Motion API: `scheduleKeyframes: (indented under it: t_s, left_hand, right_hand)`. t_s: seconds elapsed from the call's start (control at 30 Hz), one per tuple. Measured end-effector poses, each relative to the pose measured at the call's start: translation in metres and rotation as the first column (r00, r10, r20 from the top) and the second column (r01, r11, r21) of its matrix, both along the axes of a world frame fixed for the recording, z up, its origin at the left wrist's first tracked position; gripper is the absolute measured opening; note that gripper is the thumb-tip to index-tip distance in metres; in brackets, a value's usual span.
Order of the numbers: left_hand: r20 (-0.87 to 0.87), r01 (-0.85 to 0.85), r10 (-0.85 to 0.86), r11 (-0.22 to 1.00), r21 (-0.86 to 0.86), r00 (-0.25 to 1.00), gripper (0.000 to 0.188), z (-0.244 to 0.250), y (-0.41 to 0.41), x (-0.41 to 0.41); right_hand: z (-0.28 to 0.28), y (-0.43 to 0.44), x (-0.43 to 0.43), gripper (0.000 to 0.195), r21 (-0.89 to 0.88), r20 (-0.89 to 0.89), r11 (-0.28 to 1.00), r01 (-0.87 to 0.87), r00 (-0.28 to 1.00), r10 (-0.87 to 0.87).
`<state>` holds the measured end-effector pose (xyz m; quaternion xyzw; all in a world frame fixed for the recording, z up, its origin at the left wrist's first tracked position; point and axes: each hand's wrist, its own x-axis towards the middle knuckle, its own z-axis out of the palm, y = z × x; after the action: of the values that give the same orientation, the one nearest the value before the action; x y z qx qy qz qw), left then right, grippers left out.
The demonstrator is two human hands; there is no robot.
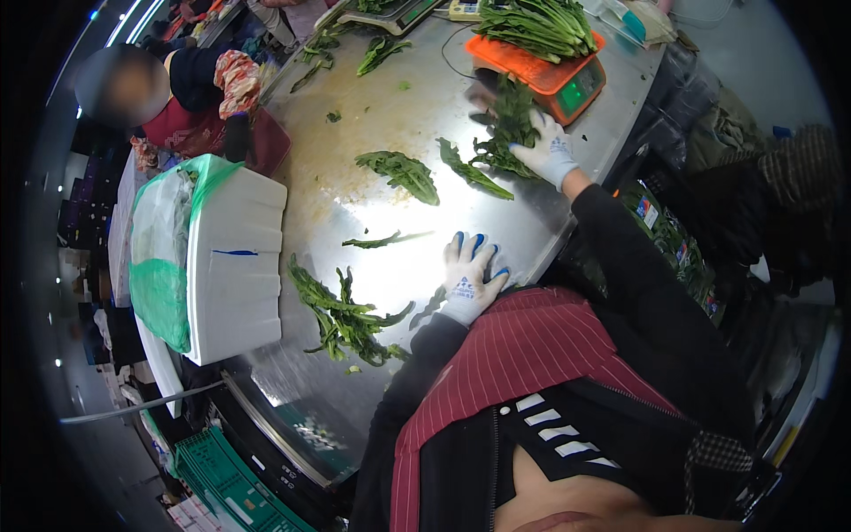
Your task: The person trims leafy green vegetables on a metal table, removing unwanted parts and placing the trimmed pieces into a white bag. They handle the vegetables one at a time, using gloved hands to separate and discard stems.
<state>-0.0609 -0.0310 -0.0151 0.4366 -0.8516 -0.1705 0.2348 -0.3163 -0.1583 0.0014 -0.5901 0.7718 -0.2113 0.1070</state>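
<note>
My left hand (471, 278), in a white glove with blue fingertips, lies with its fingers spread on the bare metal tabletop (399, 266). It holds nothing. My right hand (549, 147), gloved alike, grips a bunch of dark leafy greens (508, 133) in front of the orange scale (565, 93). Some of that bunch is blurred. Between my hands and the foam box are a broad loose leaf (402, 174), a narrower leaf (472, 169) and a thin stalk (385, 241). A pile of limp leaves (349, 316) lies left of my left hand.
A large bundle of green stalks (538, 30) sits on the scale. At the left stands a white foam box (239, 266) with green plastic film (159, 299). Behind it is another person (199, 100) in a red apron. A green crate (233, 485) is below the table edge.
</note>
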Motion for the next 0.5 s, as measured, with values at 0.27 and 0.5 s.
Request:
scheduleKeyframes:
  t_s: [0.27, 0.5]
  left_hand:
    - [0.127, -0.138, 0.147, 0.987, -0.082, 0.981, 0.017, -0.049, 0.011, 0.083]
    - [0.059, -0.631, 0.703, 0.669, -0.392, 0.709, 0.042, -0.049, -0.01, 0.179]
  right_hand:
    - [0.002, 0.001, 0.01, 0.11, 0.248, -0.101, 0.966, 0.067, 0.994, -0.043]
    - [-0.004, 0.016, 0.093, 0.071, -0.102, 0.168, 0.921, -0.376, 0.906, 0.389]
